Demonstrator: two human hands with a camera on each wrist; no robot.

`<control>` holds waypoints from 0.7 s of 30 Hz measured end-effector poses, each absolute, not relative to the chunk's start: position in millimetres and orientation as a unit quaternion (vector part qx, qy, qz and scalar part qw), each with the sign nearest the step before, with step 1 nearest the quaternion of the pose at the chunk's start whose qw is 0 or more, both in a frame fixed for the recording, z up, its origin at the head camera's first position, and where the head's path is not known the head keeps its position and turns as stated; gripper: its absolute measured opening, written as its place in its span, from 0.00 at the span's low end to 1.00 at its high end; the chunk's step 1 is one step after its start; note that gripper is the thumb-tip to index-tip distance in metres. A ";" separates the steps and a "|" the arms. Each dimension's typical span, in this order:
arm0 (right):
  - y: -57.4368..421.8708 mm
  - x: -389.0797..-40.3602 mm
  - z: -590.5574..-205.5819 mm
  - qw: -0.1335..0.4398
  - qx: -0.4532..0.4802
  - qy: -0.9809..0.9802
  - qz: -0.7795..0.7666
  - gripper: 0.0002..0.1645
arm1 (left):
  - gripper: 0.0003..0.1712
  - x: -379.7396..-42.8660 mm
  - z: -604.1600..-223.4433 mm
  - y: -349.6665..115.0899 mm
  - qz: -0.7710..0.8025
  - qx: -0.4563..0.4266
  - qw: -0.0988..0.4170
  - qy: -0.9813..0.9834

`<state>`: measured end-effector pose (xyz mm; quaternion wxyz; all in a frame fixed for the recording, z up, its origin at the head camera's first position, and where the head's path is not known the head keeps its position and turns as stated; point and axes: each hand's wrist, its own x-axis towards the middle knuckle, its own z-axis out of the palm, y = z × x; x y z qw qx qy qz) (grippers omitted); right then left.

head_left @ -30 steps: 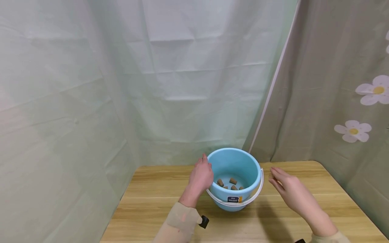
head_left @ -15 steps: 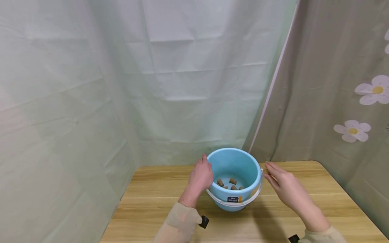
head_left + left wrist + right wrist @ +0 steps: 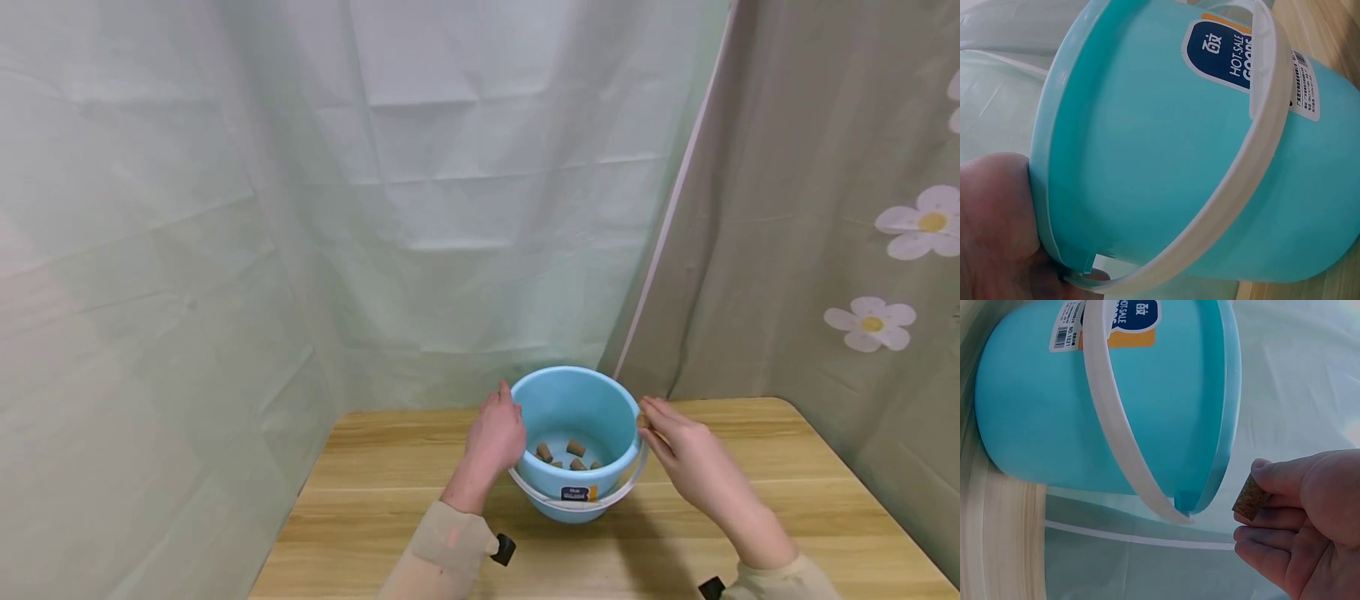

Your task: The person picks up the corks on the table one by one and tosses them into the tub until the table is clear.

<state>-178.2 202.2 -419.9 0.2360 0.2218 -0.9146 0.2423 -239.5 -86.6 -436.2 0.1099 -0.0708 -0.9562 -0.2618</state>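
Note:
A light blue bucket (image 3: 581, 404) stands upright on the table, several brown corks (image 3: 576, 448) lying on its bottom. Its white handle (image 3: 1229, 206) hangs down across the front, by the dark blue label (image 3: 1219, 50). My left hand (image 3: 497, 429) grips the bucket's left rim; in the left wrist view some fingertips show beyond the handle's end. Between thumb and fingers, my right hand (image 3: 693, 458) pinches one cork (image 3: 1251, 499) just outside the right rim. The right wrist view shows that cork apart from the bucket.
The wooden table (image 3: 390, 467) extends on both sides of the bucket. Pale curtains (image 3: 450, 250) hang close behind it, and a grey-brown curtain with white flowers (image 3: 871, 323) hangs at the right.
My right hand has moved left to the bucket's right rim, carrying the cork. The left hand and the corks inside have stayed in place.

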 end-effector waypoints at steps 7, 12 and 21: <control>196.0 -180.0 -417.5 0.236 0.230 -0.910 0.250 0.28 | 0.32 -238.9 -435.7 -87.1 -0.265 -0.073 0.111 -0.955; 188.9 -183.5 -416.6 0.232 0.234 -0.910 0.251 0.28 | 0.32 -240.5 -435.4 -88.0 -0.266 -0.074 0.115 -0.954; 174.7 -187.5 -415.7 0.217 0.235 -0.912 0.256 0.28 | 0.32 -239.1 -435.1 -88.5 -0.264 -0.067 0.110 -0.956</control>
